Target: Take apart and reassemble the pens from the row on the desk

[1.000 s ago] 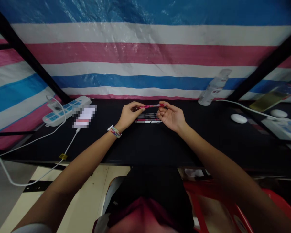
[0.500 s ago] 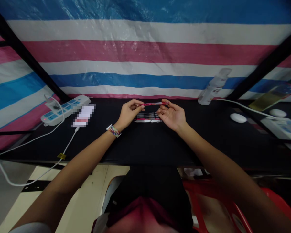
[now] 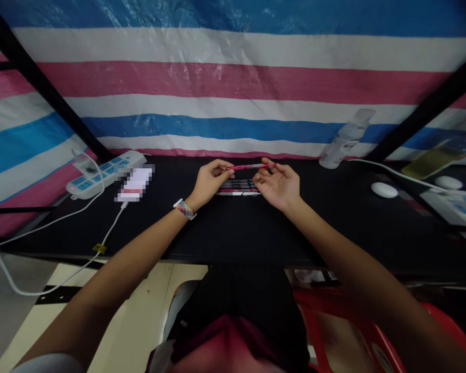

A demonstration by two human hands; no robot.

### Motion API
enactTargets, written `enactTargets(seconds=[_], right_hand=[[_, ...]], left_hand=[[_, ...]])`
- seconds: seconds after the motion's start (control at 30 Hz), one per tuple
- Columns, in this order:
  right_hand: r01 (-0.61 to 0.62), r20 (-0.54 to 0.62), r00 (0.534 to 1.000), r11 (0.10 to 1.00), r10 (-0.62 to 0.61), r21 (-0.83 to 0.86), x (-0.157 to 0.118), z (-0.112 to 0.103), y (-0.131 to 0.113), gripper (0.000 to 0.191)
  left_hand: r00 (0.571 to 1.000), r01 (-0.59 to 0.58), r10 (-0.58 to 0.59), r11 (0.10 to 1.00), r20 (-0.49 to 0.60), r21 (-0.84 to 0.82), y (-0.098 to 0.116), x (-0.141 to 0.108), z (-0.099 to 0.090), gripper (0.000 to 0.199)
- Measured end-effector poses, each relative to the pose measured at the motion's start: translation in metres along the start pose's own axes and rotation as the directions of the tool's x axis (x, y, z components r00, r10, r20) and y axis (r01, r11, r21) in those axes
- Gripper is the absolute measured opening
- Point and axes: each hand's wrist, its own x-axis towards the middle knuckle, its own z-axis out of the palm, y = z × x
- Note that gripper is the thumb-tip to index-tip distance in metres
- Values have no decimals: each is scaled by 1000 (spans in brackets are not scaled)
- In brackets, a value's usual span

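A red pen point(image 3: 248, 167) is held level above the desk between my two hands. The fingers and thumb of my left hand point(image 3: 210, 181) pinch its left end. My right hand point(image 3: 278, 185), palm turned up, grips the other end with thumb and fingertips. Just below on the desk, several pens point(image 3: 238, 185) lie side by side in a row, dark ones at the back and a white and red one point(image 3: 236, 192) at the front. Both ends of the row are partly hidden by my hands.
On the black desk point(image 3: 233, 228), a power strip point(image 3: 104, 175) and a phone point(image 3: 135, 184) with a cable lie left. A clear bottle point(image 3: 345, 140), a white oval object point(image 3: 384, 190) and a bottle of yellowish liquid point(image 3: 437, 158) are right. Striped sheeting point(image 3: 233, 80) hangs behind.
Hardly anything differs. Both hands and the red pen appear slightly further right, along with a small shift of the whole view. The hold on the pen stays the same.
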Motion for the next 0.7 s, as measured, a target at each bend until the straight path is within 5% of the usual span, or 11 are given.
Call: enactTargets(seconds=[0.7], right_hand=[[-10, -25, 1000, 1000, 10, 14, -4, 7, 0, 23]], left_hand=[[998, 35, -34, 999, -46, 32, 3, 0, -1, 21]])
